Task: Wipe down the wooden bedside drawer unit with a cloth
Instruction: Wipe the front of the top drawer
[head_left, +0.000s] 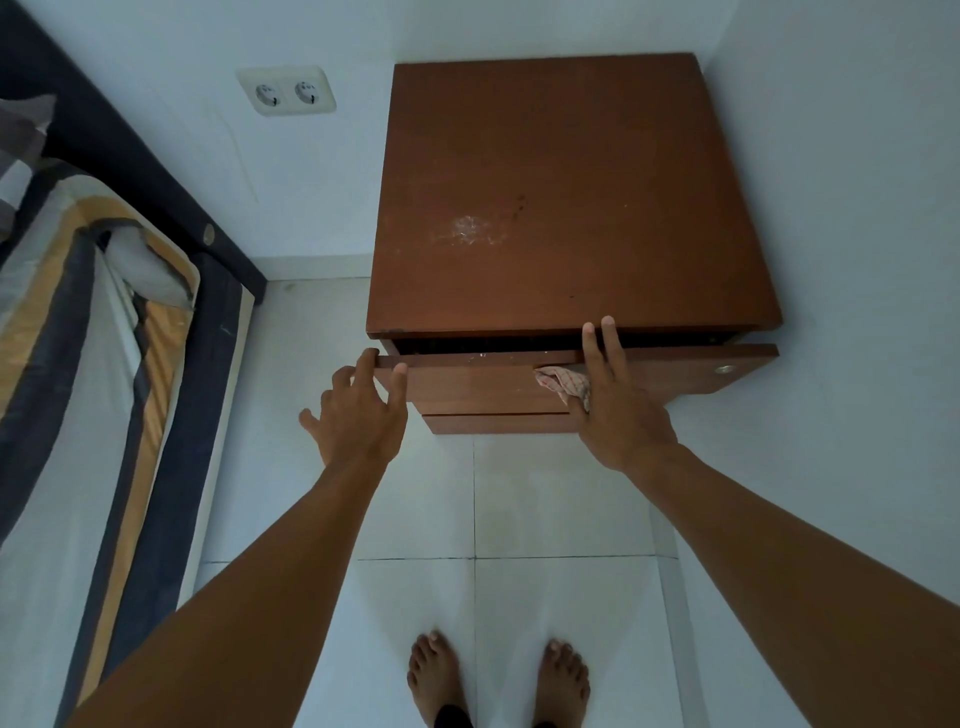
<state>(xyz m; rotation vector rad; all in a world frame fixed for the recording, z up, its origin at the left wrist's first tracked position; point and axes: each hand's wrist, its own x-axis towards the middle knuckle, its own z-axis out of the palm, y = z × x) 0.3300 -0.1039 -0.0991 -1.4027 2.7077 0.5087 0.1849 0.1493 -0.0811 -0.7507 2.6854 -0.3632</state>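
Head view: right hand (618, 400) pins cloth (563, 382) against drawer (483, 387); left hand (358, 410) spread grips its corner.

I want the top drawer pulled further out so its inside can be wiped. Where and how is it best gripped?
Grip the top drawer along its exposed upper edge, from the front and above, fingers hooked into the dark gap under the unit's top. The left hand already pinches its left corner; the right hand, holding the cloth, reaches over mid-edge. The small knob probably offers less purchase.
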